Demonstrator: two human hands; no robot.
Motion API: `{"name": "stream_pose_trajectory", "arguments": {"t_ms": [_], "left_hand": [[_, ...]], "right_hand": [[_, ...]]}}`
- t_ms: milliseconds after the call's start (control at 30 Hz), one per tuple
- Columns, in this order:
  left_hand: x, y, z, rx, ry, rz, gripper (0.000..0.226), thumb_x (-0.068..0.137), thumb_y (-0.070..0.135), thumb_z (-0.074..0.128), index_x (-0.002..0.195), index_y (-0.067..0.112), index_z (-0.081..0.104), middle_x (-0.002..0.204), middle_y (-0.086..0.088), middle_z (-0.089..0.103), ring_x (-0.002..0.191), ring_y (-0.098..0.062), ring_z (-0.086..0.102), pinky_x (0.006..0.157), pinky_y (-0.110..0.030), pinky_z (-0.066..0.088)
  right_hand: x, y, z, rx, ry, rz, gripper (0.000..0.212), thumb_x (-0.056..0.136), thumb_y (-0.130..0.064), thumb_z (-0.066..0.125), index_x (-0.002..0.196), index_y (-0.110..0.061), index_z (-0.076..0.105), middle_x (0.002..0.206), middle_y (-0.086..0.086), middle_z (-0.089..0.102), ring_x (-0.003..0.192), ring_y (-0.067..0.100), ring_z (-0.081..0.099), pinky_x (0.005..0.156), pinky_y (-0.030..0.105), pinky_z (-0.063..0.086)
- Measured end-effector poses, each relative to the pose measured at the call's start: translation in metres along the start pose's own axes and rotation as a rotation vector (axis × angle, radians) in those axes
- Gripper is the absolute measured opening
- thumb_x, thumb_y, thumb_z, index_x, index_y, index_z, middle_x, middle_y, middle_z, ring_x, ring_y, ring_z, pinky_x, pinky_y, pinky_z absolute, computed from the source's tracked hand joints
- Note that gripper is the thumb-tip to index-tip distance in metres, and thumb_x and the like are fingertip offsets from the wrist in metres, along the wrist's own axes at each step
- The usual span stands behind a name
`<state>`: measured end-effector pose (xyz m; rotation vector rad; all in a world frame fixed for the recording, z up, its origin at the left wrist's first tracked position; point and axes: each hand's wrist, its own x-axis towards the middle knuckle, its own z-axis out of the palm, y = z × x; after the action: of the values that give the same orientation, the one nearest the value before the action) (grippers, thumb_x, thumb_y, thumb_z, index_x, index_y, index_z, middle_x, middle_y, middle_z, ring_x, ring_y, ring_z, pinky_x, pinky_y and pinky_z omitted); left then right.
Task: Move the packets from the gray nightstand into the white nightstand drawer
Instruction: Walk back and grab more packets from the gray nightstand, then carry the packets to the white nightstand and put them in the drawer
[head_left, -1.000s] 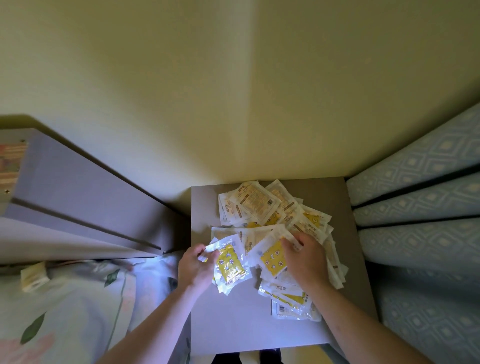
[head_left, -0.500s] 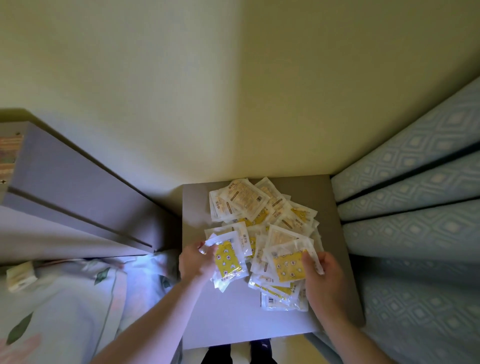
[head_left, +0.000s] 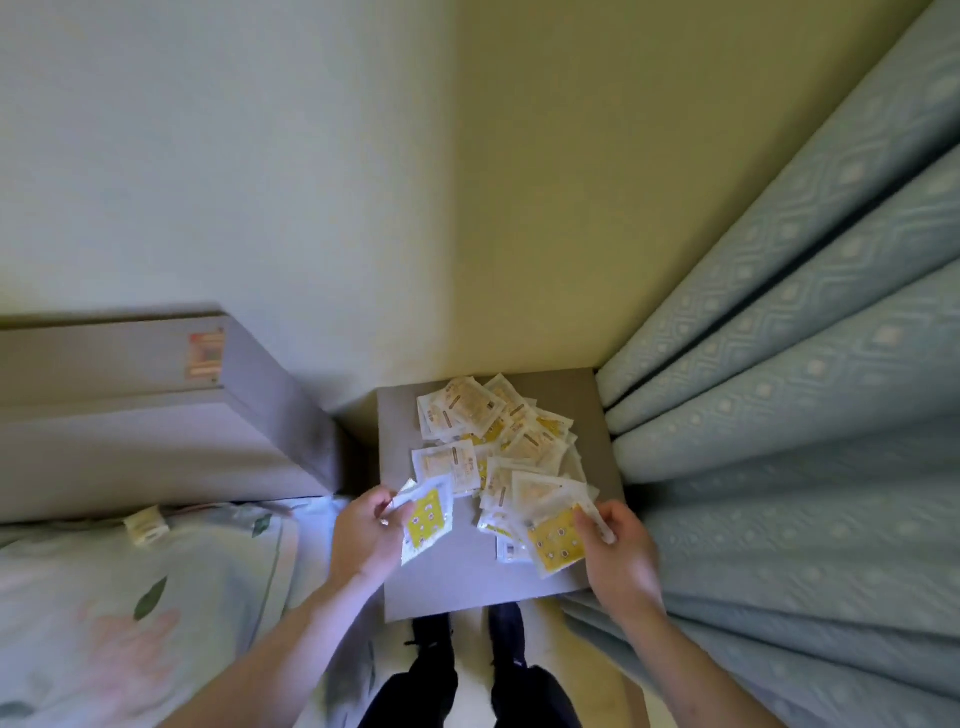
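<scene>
Left hand (head_left: 366, 530) and right hand (head_left: 615, 545) each pinch a packet (head_left: 428, 517) edge; film likely light, limp, slippery (grip corners).

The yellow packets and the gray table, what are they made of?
The small yellow-and-white packets look like thin clear plastic film: glossy edges catch light, and printing shows through. The square gray nightstand top looks like smooth matte board, maybe laminate, flat and even without shine; the blur leaves that open.
</scene>
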<state>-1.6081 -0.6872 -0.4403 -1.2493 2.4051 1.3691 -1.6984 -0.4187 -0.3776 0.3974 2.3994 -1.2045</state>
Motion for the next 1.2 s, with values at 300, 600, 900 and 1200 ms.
{"name": "stream_pose_trajectory", "arguments": {"t_ms": [300,600,900,1200], "left_hand": [[-0.146,0.033,-0.063,-0.128,0.076,0.082,0.036,0.089,0.02,0.074,0.061,0.022,0.05,0.053,0.011,0.049,0.054,-0.007,0.044,0.055,-0.025,0.033],[-0.311,0.009,-0.066,-0.258,0.322,-0.04,0.033,0.085,0.016,0.077,0.06,0.025,0.059,0.057,0.013,0.057,0.057,-0.002,0.051,0.058,-0.022,0.036],[-0.484,-0.067,-0.098,-0.2,0.594,-0.158,0.023,0.088,0.028,0.076,0.069,0.025,0.063,0.066,0.012,0.064,0.063,-0.007,0.057,0.059,-0.031,0.041],[-0.709,-0.187,-0.094,-0.12,0.799,-0.269,0.017,0.089,0.025,0.075,0.078,0.03,0.062,0.067,0.007,0.061,0.067,-0.015,0.057,0.065,-0.034,0.049]], "right_hand": [[-0.061,-0.031,-0.058,-0.053,-0.161,-0.292,0.024,0.094,-0.028,0.069,0.075,-0.016,0.06,0.066,-0.003,0.067,0.058,0.008,0.054,0.056,0.019,0.044],[-0.132,-0.028,-0.073,-0.151,-0.42,-0.568,0.024,0.092,-0.03,0.071,0.073,-0.02,0.061,0.068,-0.003,0.068,0.069,0.02,0.06,0.068,0.034,0.049],[-0.254,-0.017,-0.062,-0.353,-0.723,-0.887,0.022,0.094,-0.03,0.071,0.073,-0.025,0.064,0.07,-0.009,0.07,0.068,0.007,0.064,0.065,0.029,0.051],[-0.444,0.065,-0.044,-0.471,-0.972,-1.119,0.024,0.092,-0.034,0.07,0.076,-0.019,0.06,0.067,-0.007,0.067,0.06,0.006,0.057,0.06,0.029,0.05]]}}
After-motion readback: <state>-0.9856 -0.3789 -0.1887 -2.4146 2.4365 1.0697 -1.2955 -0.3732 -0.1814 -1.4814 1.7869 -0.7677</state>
